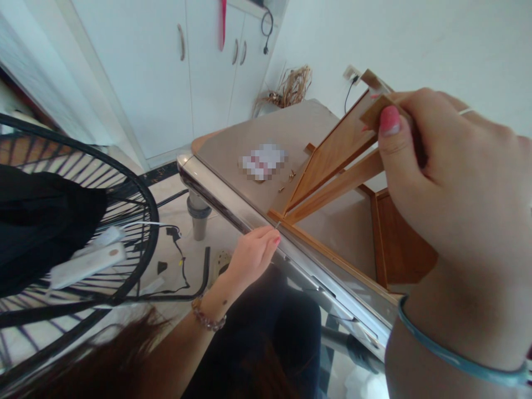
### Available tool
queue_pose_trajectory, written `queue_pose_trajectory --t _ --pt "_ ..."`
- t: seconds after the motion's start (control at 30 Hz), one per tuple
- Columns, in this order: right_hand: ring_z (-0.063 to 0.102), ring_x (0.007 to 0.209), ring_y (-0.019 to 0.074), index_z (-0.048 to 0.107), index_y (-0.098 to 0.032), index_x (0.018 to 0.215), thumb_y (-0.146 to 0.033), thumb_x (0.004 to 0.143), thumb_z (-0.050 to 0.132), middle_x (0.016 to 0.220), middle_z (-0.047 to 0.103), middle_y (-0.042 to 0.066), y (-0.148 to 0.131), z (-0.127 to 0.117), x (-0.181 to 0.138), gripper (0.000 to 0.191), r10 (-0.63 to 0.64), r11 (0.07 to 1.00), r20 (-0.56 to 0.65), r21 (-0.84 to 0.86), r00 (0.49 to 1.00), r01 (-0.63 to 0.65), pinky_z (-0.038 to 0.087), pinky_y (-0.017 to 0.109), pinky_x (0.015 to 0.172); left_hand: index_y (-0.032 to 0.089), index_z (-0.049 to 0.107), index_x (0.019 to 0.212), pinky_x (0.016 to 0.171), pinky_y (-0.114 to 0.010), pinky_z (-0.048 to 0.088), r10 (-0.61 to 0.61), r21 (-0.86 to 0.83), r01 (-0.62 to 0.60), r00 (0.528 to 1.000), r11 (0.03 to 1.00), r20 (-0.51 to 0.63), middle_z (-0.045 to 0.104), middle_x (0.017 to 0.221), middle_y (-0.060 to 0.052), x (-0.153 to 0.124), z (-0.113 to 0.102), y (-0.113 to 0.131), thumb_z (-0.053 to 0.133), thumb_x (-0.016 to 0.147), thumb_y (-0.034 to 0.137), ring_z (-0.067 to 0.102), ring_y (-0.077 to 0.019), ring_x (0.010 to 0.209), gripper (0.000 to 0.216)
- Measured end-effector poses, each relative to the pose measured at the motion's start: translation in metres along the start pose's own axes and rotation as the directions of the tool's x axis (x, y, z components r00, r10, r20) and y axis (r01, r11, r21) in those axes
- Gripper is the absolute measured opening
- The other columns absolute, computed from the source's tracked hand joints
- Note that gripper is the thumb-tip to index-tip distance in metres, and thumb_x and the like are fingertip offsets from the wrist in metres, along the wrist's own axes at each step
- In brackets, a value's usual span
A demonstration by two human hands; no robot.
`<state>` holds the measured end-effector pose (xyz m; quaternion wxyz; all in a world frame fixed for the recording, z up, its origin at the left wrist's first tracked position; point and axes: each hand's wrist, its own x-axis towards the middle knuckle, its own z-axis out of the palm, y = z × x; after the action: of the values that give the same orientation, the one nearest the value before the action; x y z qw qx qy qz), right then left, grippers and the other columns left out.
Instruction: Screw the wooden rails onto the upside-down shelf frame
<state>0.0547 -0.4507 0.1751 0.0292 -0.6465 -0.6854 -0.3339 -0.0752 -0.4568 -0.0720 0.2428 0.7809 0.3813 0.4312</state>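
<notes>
My right hand (461, 172), large in the foreground, is closed round the upper end of a wooden frame (338, 185). The frame stands tilted on the table, with a brown panel and slats. Down at its lower corner, by the table's near edge, my left hand (255, 252) pinches a small thin metal piece (277, 225). Its tip meets the lower wooden rail (332, 255); whether it is a screw or a key I cannot tell. Several small brass-coloured screws (292, 175) lie on the tabletop beyond the frame.
The table (233, 138) has a beige top and a shiny metal edge. A pixelated item (262, 160) lies on it. At left, a black corded chair (145, 194) holds dark cloth and a white device (89, 266). A cup (199, 219) stands below; white cabinets (141, 72) are behind.
</notes>
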Motion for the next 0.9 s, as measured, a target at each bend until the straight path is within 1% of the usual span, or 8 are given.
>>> queue_pose_trajectory --t 0.1,0.2,0.3,0.37,0.57,0.73,0.83,0.9 --pt "0.064 0.086 0.0235 0.048 -0.031 0.121 -0.05 0.101 0.014 0.102 0.064 0.004 0.0 0.0 0.0 0.044 0.004 1.0 -0.002 -0.012 1.0 -0.004 0.018 0.032 0.056 0.016 0.045 0.068 0.063 -0.023 0.033 -0.087 -0.155 0.077 0.995 0.985 -0.058 0.048 0.066 0.001 -0.001 0.004 0.006 0.026 0.099 0.028 0.043 -0.0074 0.063 0.039" --pt "0.064 0.083 0.0234 0.05 -0.03 0.12 -0.049 0.101 0.017 0.097 0.065 0.004 -0.001 0.001 0.0 0.043 0.009 1.0 -0.024 -0.026 1.0 -0.01 0.018 0.032 0.055 0.016 0.046 0.073 0.061 -0.022 0.034 -0.272 -0.334 0.237 0.96 0.913 -0.063 0.046 0.065 0.002 -0.002 0.007 0.014 0.029 0.098 0.033 0.043 -0.0061 0.061 0.035" --pt "0.064 0.084 0.0236 0.051 -0.029 0.119 -0.048 0.101 0.019 0.1 0.065 0.004 -0.002 0.002 0.0 0.041 -0.003 1.0 -0.034 -0.013 0.999 0.002 0.017 0.032 0.055 0.02 0.046 0.098 0.052 -0.018 0.033 -0.495 -0.613 0.39 0.869 0.688 -0.002 0.041 0.062 0.006 -0.002 0.015 0.023 0.036 0.097 0.038 0.04 -0.0043 0.052 0.02" --pt "0.064 0.084 0.0237 0.05 -0.029 0.119 -0.048 0.101 0.02 0.102 0.065 0.004 -0.002 0.002 0.0 0.041 -0.007 1.0 -0.037 -0.005 0.999 0.007 0.016 0.032 0.054 0.023 0.039 0.107 0.046 -0.016 0.033 -0.572 -0.784 0.379 0.819 0.491 0.038 0.036 0.058 0.009 -0.002 0.021 0.029 0.039 0.095 0.039 0.037 -0.0037 0.046 0.02" --pt "0.063 0.083 0.0233 0.051 -0.028 0.119 -0.048 0.101 0.019 0.101 0.065 0.006 -0.003 0.001 0.0 0.041 0.007 1.0 -0.026 -0.015 1.0 -0.008 0.016 0.032 0.054 0.022 0.035 0.099 0.061 -0.018 0.048 -0.611 -0.923 0.35 0.77 0.16 0.185 0.054 0.069 0.005 0.003 0.019 0.039 0.044 0.093 0.041 0.058 -0.0058 0.062 0.022" --pt "0.064 0.085 0.0243 0.05 -0.031 0.119 -0.052 0.1 0.015 0.098 0.065 0.006 -0.001 0.002 0.0 0.045 0.025 0.999 -0.019 -0.023 1.0 -0.026 0.017 0.032 0.055 0.023 0.03 0.09 0.053 -0.011 0.034 -0.558 -0.936 0.337 0.761 -0.097 0.332 0.034 0.061 0.01 0.007 0.01 0.04 0.048 0.092 0.037 0.04 -0.0009 0.052 0.023" --pt "0.064 0.085 0.0256 0.05 -0.031 0.118 -0.053 0.1 0.014 0.099 0.065 0.006 -0.001 0.002 0.0 0.046 0.026 0.999 -0.02 -0.028 0.999 -0.027 0.016 0.032 0.055 0.023 0.029 0.089 0.048 -0.011 0.024 -0.556 -0.932 0.359 0.766 -0.049 0.324 0.025 0.061 0.01 0.007 0.011 0.039 0.045 0.093 0.034 0.026 -0.0008 0.048 0.02" --pt "0.064 0.085 0.0263 0.05 -0.031 0.117 -0.054 0.1 0.014 0.098 0.065 0.006 -0.001 0.002 0.0 0.046 0.031 0.999 -0.018 -0.028 0.999 -0.031 0.017 0.033 0.055 0.023 0.03 0.091 0.047 -0.013 0.023 -0.576 -0.906 0.397 0.78 0.149 0.247 0.027 0.063 0.009 0.006 0.012 0.037 0.042 0.094 0.034 0.026 -0.0019 0.049 0.016"
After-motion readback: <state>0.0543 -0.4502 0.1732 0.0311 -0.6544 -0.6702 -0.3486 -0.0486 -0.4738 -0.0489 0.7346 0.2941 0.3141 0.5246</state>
